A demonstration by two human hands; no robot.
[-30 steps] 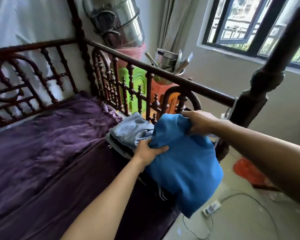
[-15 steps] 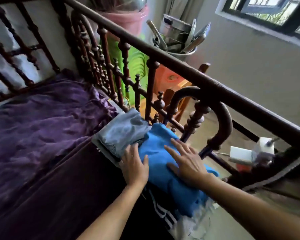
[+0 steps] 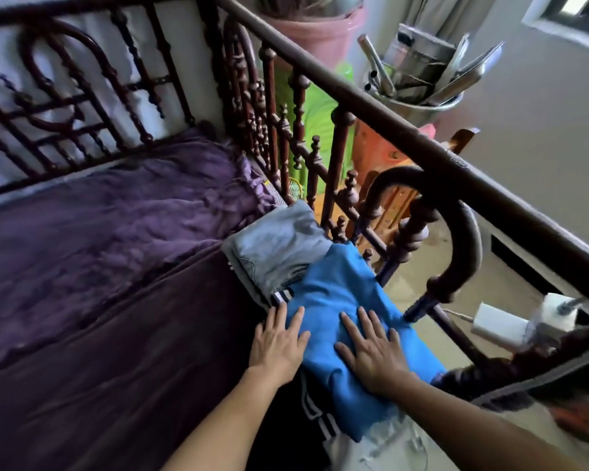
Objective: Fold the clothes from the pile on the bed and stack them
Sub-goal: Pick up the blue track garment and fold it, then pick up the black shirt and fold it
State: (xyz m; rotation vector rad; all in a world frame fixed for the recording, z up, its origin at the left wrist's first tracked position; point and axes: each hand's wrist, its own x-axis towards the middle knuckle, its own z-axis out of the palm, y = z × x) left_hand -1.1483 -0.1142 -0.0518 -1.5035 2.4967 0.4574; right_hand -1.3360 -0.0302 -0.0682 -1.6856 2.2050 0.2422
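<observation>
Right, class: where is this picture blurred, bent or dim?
Head view: the wide lens slightly bows the bed rail; the white charger at right is smeared; the left hand and right hand at the blue garment look sharp; the purple sheet lies dim.

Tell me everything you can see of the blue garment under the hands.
The blue garment is plain bright blue cloth, soft and matte, folded into a thick, slightly rumpled bundle. It lies beside the wooden rail, on top of a dark striped garment, its far end against a folded grey garment. The right hand rests flat on it, fingers straight; the left hand lies flat across its left edge.
</observation>
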